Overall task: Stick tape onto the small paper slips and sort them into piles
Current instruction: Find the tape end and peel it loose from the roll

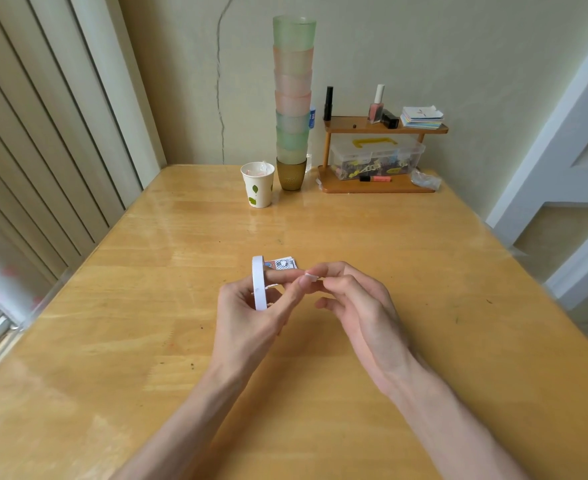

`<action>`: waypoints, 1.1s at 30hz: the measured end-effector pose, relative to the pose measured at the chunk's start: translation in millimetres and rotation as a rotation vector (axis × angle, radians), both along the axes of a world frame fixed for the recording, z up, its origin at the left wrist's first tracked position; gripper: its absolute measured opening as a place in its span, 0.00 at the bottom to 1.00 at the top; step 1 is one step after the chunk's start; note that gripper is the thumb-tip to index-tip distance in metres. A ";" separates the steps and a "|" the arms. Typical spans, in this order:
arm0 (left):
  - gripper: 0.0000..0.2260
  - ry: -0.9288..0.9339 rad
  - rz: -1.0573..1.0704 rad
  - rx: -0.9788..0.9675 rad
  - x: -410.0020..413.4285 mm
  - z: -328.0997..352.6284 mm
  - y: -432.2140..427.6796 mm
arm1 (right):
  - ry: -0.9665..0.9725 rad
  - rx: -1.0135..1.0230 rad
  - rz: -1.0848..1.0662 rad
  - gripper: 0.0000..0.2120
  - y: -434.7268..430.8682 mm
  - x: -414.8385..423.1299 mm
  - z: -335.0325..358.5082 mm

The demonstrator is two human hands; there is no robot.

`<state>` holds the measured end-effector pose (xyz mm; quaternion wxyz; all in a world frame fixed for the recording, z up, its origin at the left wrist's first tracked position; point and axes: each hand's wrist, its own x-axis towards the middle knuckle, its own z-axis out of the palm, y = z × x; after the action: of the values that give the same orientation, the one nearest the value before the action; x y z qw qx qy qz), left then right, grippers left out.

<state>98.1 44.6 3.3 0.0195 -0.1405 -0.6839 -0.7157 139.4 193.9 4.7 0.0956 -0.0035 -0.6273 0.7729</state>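
1. Tape roll (259,284), a slim white ring, stands on edge above the middle of the tabletop (424,271). The left hand (244,306) grips it with fingers curled round it.
2. Its loose tape end (311,277) is pinched in the fingertips of the right hand (354,299), just beside the roll.
3. I'd judge the tape light, limp and sticky, best held by the very tip so it doesn't fold onto itself.
4. Small paper slips (283,264) lie flat on the tabletop just behind the roll. They look thin and flimsy, probably easiest lifted by an edge.
5. Further back stand a paper cup (258,184) and a tall stack of cups (293,98).
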 end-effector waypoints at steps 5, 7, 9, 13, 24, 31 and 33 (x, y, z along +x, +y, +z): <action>0.07 -0.064 0.077 -0.019 -4.4 -2.8 -1.5 | 0.053 0.235 -0.090 0.14 -3.9 -0.4 -0.7; 0.08 -0.068 0.109 -0.044 -5.1 -3.2 -3.1 | 0.090 0.316 -0.106 0.14 -4.8 -1.2 -3.7; 0.09 -0.048 0.136 -0.074 -5.1 -3.0 -4.8 | 0.113 0.388 -0.126 0.14 -5.3 -3.3 -8.6; 0.08 0.022 0.162 -0.144 -3.0 -1.3 -4.6 | 0.183 0.592 -0.204 0.16 -5.1 -5.3 -17.4; 0.07 -0.054 0.100 -0.032 -5.4 -0.3 -5.1 | 0.093 0.684 -0.318 0.22 9.7 -10.9 -28.0; 0.15 -0.155 -0.105 -0.002 -5.2 -2.0 -2.6 | 0.213 0.507 -0.418 0.04 7.8 -8.4 -17.0; 0.16 -0.144 -0.147 -0.010 -5.4 -1.3 -3.5 | 0.257 0.524 -0.443 0.04 6.4 -4.8 -12.5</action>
<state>92.6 41.0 2.1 -0.0831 -0.1385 -0.6749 -0.7200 134.6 200.3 -7.8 0.3362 -0.0174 -0.7708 0.5408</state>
